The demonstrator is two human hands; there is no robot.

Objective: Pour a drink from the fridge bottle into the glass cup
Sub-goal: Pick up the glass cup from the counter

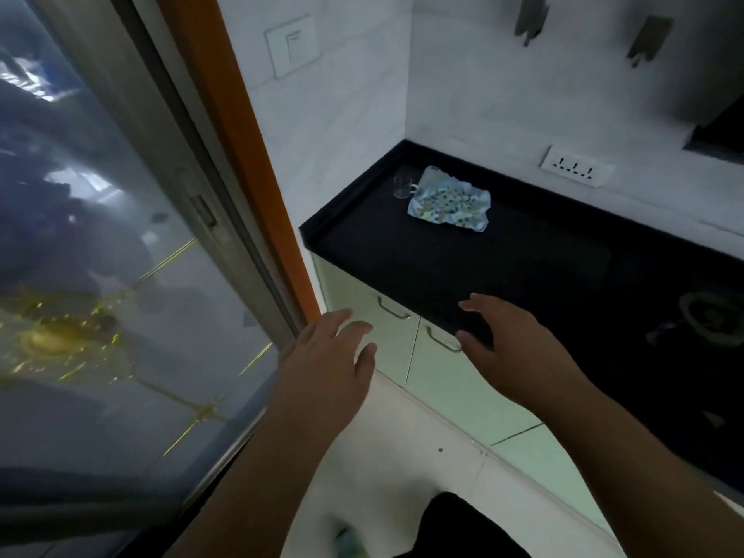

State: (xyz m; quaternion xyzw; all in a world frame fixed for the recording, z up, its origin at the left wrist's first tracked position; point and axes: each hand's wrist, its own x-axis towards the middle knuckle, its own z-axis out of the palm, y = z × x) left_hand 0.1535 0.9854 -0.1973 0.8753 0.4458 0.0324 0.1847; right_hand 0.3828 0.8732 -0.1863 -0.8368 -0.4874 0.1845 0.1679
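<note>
We look down on a black counter (pixel 463 259) set into a corner of pale tiled walls, with light green cupboard doors (pixel 374 336) beneath it and a white floor (pixel 402 457) below. A light switch (pixel 292 46) sits on the left wall, a row of sockets (pixel 573 169) on the back wall, and two grey hooks (pixel 530 18) hang higher up. At our left stands a tall glass door (pixel 100 235) with an orange frame edge. A dark stove burner (pixel 712 320) shows dimly at the counter's right.

Our left hand (pixel 330 356) hangs in the air beside the glass door, fingers straight and loosely spread, holding nothing. Our right hand (pixel 507 348) reaches toward the counter's front edge, fingers and thumb apart, also holding nothing.

The glass cup (pixel 402 185) stands upright at the counter's far left corner, clear, with a small handle, just beside a crumpled patterned cloth (pixel 449 201). We cannot tell whether they touch.
</note>
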